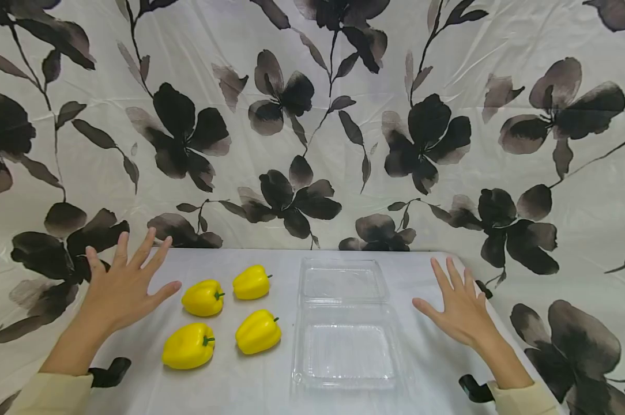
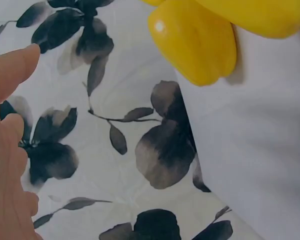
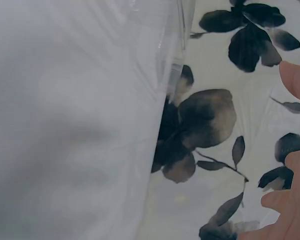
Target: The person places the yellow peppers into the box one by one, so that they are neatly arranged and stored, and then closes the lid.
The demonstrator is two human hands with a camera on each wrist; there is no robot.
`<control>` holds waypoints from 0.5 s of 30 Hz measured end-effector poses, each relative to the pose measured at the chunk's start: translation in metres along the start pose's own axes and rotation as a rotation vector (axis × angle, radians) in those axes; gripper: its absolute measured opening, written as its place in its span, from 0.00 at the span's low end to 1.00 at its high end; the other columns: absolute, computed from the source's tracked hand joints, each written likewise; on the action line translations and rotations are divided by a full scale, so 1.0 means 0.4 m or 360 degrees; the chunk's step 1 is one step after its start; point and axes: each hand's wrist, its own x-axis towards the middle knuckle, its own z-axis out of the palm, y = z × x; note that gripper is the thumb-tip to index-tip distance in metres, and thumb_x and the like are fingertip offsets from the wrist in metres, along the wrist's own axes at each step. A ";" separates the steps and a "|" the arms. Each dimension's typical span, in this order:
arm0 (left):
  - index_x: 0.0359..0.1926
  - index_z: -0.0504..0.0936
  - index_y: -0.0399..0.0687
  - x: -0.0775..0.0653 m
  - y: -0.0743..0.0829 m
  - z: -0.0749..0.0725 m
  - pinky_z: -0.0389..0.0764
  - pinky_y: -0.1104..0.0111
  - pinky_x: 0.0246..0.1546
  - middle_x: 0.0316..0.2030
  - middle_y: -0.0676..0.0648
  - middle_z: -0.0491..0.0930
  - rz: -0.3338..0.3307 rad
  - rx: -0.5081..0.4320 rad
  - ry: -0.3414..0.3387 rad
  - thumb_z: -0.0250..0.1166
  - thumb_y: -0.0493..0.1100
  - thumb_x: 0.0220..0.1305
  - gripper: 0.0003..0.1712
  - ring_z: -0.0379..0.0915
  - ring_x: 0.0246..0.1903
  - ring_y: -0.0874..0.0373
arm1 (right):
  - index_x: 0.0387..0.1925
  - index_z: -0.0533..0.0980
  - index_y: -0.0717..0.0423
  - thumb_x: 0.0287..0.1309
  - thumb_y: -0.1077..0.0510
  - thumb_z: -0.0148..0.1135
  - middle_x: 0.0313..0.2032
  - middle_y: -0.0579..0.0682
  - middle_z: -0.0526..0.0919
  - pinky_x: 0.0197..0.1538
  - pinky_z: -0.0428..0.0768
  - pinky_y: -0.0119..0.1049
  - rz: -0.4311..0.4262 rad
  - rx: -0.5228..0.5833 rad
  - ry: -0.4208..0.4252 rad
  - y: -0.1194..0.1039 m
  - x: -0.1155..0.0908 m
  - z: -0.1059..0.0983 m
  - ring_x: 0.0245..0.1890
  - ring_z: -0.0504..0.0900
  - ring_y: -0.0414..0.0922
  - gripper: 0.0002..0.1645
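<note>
Several yellow bell peppers lie on the white table in the head view: a back-left pepper (image 1: 202, 298), a back-right pepper (image 1: 251, 282), a front-left pepper (image 1: 188, 346) and a front-right pepper (image 1: 258, 332). My left hand (image 1: 128, 288) is spread with straight fingers, left of the peppers and holding nothing. To their right lies a clear plastic clamshell box (image 1: 349, 351), its lid (image 1: 342, 281) folded back behind the base. My right hand (image 1: 458, 305), also spread and holding nothing, is right of the box. In the left wrist view a pepper (image 2: 195, 42) shows beyond the thumb.
The table (image 1: 229, 386) has a white cover, with its back edge against a floral-printed cloth (image 1: 354, 161). The same cloth hangs at both sides. Black straps (image 1: 112, 372) show at both wrists.
</note>
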 end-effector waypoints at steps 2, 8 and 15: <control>0.87 0.35 0.62 0.009 0.006 0.003 0.16 0.22 0.66 0.86 0.39 0.35 0.0028 -0.0022 -0.0005 0.60 0.72 0.70 0.60 0.24 0.80 0.24 | 0.87 0.41 0.46 0.68 0.24 0.58 0.84 0.67 0.42 0.60 0.50 0.92 0.0012 0.0026 -0.0018 0.001 -0.002 0.003 0.77 0.43 0.83 0.63; 0.87 0.37 0.61 0.036 0.024 0.014 0.31 0.16 0.65 0.85 0.37 0.40 0.0090 -0.0085 -0.0038 0.61 0.73 0.70 0.60 0.39 0.78 0.19 | 0.87 0.40 0.47 0.69 0.26 0.59 0.84 0.68 0.41 0.60 0.56 0.91 0.0008 0.0123 -0.0060 0.004 -0.008 0.013 0.77 0.44 0.83 0.63; 0.87 0.37 0.62 0.064 0.052 0.021 0.42 0.17 0.66 0.85 0.35 0.40 0.0095 -0.0190 -0.0147 0.58 0.75 0.71 0.59 0.41 0.78 0.20 | 0.87 0.40 0.48 0.70 0.28 0.59 0.83 0.69 0.42 0.59 0.59 0.90 0.0001 0.0235 -0.0086 0.004 -0.009 0.030 0.77 0.47 0.80 0.62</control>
